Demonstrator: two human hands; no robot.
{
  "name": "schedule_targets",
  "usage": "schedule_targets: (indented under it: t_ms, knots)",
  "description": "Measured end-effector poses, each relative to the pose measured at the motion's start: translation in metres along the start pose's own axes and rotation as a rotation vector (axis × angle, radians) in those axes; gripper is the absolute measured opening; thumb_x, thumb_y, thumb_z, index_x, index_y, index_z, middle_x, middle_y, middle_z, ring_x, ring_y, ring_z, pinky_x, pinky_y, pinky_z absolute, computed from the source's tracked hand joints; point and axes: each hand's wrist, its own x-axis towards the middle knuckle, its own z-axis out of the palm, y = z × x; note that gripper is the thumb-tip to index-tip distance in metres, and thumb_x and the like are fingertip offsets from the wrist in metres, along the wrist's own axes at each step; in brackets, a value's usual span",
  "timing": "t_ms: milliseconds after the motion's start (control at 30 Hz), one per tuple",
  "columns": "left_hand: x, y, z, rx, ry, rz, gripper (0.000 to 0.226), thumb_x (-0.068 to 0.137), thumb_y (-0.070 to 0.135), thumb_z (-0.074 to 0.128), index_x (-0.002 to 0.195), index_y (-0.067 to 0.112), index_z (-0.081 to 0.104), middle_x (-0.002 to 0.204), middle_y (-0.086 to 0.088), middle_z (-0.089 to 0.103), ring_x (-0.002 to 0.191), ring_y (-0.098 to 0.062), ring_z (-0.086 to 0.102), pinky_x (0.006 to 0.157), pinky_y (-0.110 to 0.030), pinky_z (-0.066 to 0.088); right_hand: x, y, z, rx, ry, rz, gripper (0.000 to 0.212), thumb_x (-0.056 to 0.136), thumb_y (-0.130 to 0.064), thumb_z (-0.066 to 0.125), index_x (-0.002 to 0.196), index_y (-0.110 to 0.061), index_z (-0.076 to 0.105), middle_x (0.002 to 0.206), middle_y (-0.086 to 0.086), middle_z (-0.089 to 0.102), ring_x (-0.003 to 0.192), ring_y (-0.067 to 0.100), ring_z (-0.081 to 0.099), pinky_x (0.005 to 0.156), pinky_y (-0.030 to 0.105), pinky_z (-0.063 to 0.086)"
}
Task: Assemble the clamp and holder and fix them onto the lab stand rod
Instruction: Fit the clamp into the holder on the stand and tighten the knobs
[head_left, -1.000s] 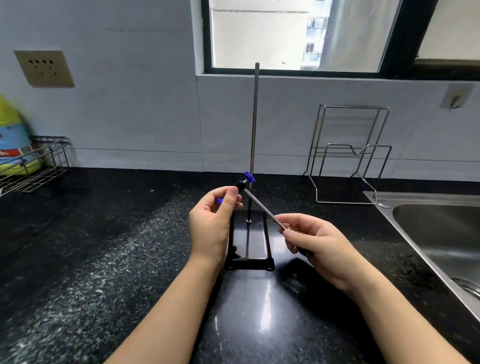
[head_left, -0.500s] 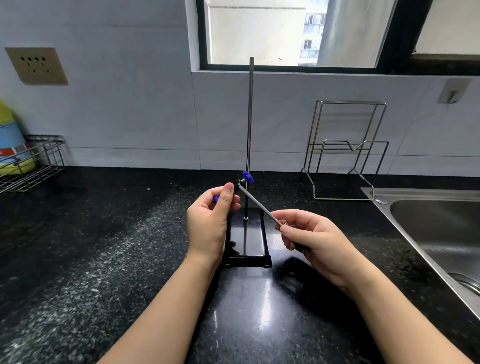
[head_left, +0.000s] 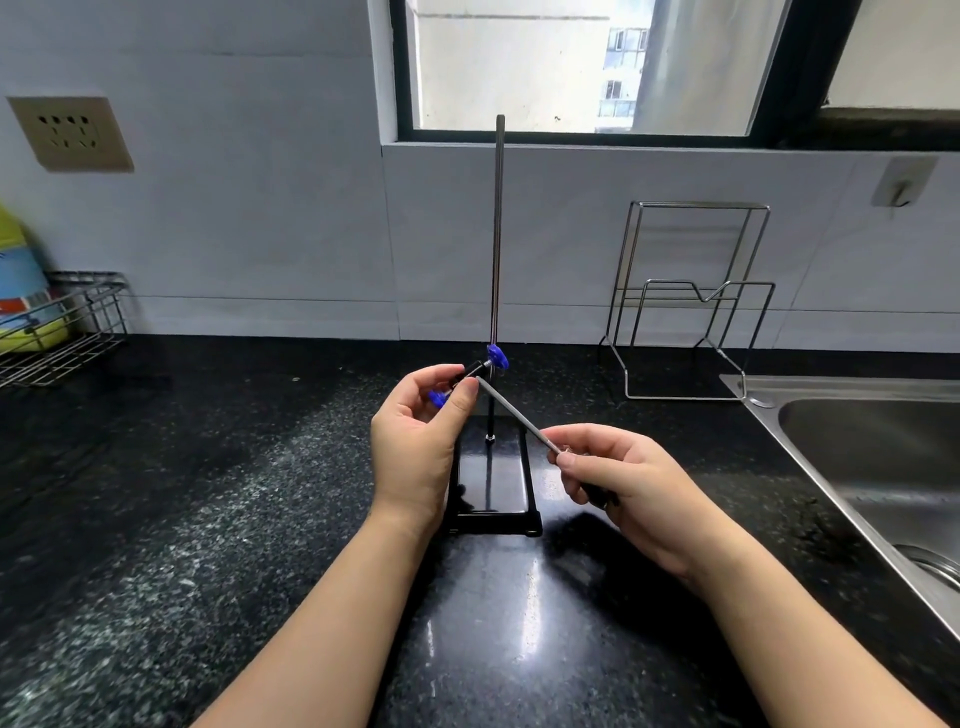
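Note:
A lab stand with a black base (head_left: 493, 480) and an upright metal rod (head_left: 498, 234) stands on the dark counter in the middle. My left hand (head_left: 415, 447) pinches a small black holder (head_left: 475, 370) with two blue knobs, just in front of the rod. My right hand (head_left: 628, 488) grips the clamp, whose thin metal shaft (head_left: 514, 413) slants up to the left, its tip meeting the holder. The clamp's jaw end is hidden in my right palm.
A steel sink (head_left: 857, 457) lies to the right. A wire rack (head_left: 685, 301) stands at the back right against the wall. A wire basket (head_left: 62, 327) with a colourful bottle sits at the far left.
Both hands and the parts stay almost still in front of the rod; the view has shifted slightly. The clamp shaft's tip stays at the holder.

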Motion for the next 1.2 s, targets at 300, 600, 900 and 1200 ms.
schedule_targets:
  t_ms: [300, 600, 900, 1200]
  knots:
    - [-0.002, -0.001, 0.004, -0.137, -0.087, -0.082, 0.025, 0.078, -0.001, 0.075, 0.099, 0.013, 0.07, 0.097, -0.01, 0.07, 0.09, -0.014, 0.065, 0.084, -0.03, 0.053, -0.001, -0.004, 0.006, 0.057, 0.002, -0.019, 0.034, 0.086, 0.01, 0.053, 0.105, -0.009, 0.075, 0.074, -0.001, 0.067, 0.066, 0.012, 0.054, 0.067, 0.024, 0.041]
    - [-0.013, 0.004, 0.014, -0.366, -0.239, -0.289, 0.02, 0.077, 0.007, 0.074, 0.096, 0.011, 0.068, 0.088, -0.013, 0.069, 0.084, -0.027, 0.065, 0.089, -0.04, 0.054, -0.006, -0.004, 0.012, 0.046, -0.005, -0.062, 0.032, 0.086, 0.01, 0.06, 0.114, -0.004, 0.069, 0.103, 0.026, 0.072, 0.084, 0.015, 0.073, 0.065, 0.018, 0.051]
    - [-0.016, 0.006, 0.016, -0.225, -0.278, -0.247, 0.023, 0.079, 0.008, 0.072, 0.1, 0.006, 0.065, 0.094, -0.022, 0.073, 0.087, -0.031, 0.072, 0.081, -0.04, 0.059, -0.004, 0.0, 0.013, 0.065, 0.038, -0.062, 0.03, 0.076, 0.002, 0.074, 0.103, -0.011, 0.073, 0.103, 0.022, 0.069, 0.098, 0.041, 0.071, 0.084, 0.044, 0.056]
    - [-0.017, 0.004, 0.015, -0.138, -0.303, -0.246, 0.021, 0.081, 0.003, 0.073, 0.1, 0.007, 0.066, 0.089, -0.013, 0.074, 0.083, -0.024, 0.069, 0.081, -0.034, 0.057, -0.005, -0.003, 0.014, 0.036, 0.063, -0.027, 0.026, 0.08, 0.003, 0.07, 0.101, -0.012, 0.072, 0.088, 0.008, 0.073, 0.087, 0.028, 0.074, 0.081, 0.039, 0.051]
